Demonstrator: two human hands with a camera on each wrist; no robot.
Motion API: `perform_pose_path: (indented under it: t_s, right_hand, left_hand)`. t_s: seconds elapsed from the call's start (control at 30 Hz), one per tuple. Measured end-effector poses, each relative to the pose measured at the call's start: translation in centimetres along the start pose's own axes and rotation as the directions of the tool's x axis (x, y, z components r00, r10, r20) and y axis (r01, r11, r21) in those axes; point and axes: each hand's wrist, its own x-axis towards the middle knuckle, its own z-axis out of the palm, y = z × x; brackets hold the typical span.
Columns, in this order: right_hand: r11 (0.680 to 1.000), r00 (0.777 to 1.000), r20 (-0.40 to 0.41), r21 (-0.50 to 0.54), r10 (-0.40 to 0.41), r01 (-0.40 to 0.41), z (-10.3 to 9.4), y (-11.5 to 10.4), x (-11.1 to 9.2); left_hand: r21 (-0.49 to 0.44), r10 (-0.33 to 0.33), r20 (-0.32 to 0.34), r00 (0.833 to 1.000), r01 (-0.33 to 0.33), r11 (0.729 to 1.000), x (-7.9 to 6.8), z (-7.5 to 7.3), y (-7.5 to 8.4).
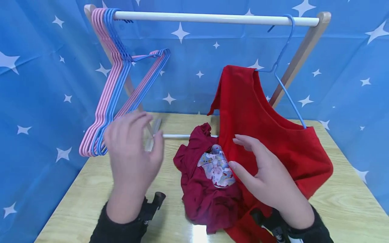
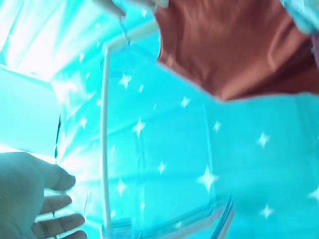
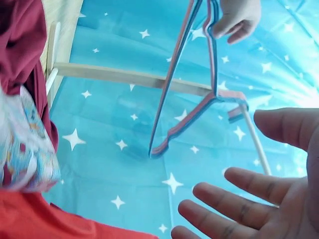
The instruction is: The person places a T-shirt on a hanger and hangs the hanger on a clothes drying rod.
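Observation:
My left hand (image 1: 132,153) is raised before the lower ends of several pink and blue hangers (image 1: 104,101), which hang at the rail's left end. Its fingers are extended and hold nothing; the left wrist view shows this hand (image 2: 30,199) with fingers apart. A red sleeveless garment (image 1: 270,141) hangs tilted on a blue hanger (image 1: 284,84) at the right. My right hand (image 1: 267,172) hovers in front of that garment, thumb and fingers spread around nothing. Beside it a crumpled maroon garment (image 1: 194,189) with a printed patch (image 1: 217,167) lies on the table.
A white rail (image 1: 200,17) runs between wooden side posts, one of which (image 1: 299,60) leans behind the red garment. A lower white bar (image 1: 176,136) crosses near the table. Behind stands a blue curtain (image 1: 188,84) with white stars. The wooden table (image 1: 73,202) spreads below everything.

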Motion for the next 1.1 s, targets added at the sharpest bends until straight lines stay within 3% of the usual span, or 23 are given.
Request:
perform_pose_path:
  t_s: [0.07, 0.17, 0.3, 0.4, 0.47, 0.6, 0.8, 1.0, 1.1]
  right_hand:
    - [1.0, 1.0, 0.006, -0.011, -0.012, 0.012, 0.1, 0.0, 0.1]
    - [0.999, 0.999, 0.034, -0.028, -0.03, 0.031, 0.7, 0.2, 0.5]
    - [0.997, 0.996, 0.074, -0.055, -0.045, 0.049, 1.5, 0.5, 1.0]
    - [0.996, 0.996, 0.086, -0.079, -0.039, 0.045, 1.5, 0.7, 1.1]
    - [0.995, 0.996, 0.08, -0.095, -0.031, 0.038, 1.3, 0.9, 1.0]
    - [0.992, 0.998, 0.057, -0.119, -0.022, 0.029, 0.9, 1.4, 0.9]
    - [0.992, 0.997, 0.082, -0.123, -0.004, 0.014, 1.1, 2.5, 0.8]
    - [0.991, 0.996, 0.081, -0.127, -0.044, 0.054, 1.4, 3.7, 1.7]
    - [0.989, 0.995, 0.085, -0.132, -0.051, 0.062, 1.5, 4.1, 2.3]
  left_hand:
    - [0.056, -0.092, -0.072, 0.993, 0.096, 0.994, 0.3, -0.9, -0.6]
    - [0.129, -0.199, -0.096, 0.975, 0.21, 0.969, 0.0, -1.9, -1.3]
    - [0.269, -0.327, -0.131, 0.936, 0.351, 0.897, -0.4, -3.0, -2.3]
    - [0.334, -0.392, -0.144, 0.909, 0.417, 0.845, -0.2, -3.5, -3.0]
    - [0.349, -0.413, -0.144, 0.899, 0.437, 0.829, -0.1, -3.8, -3.3]
    - [0.361, -0.428, -0.124, 0.895, 0.443, 0.821, 0.2, -3.9, -3.6]
    - [0.405, -0.476, -0.095, 0.874, 0.47, 0.784, -0.1, -3.8, -4.4]
    - [0.473, -0.566, 0.024, 0.824, 0.489, 0.733, 0.3, -3.2, -4.8]
    - [0.496, -0.568, 0.074, 0.819, 0.464, 0.734, 0.6, -2.6, -4.8]
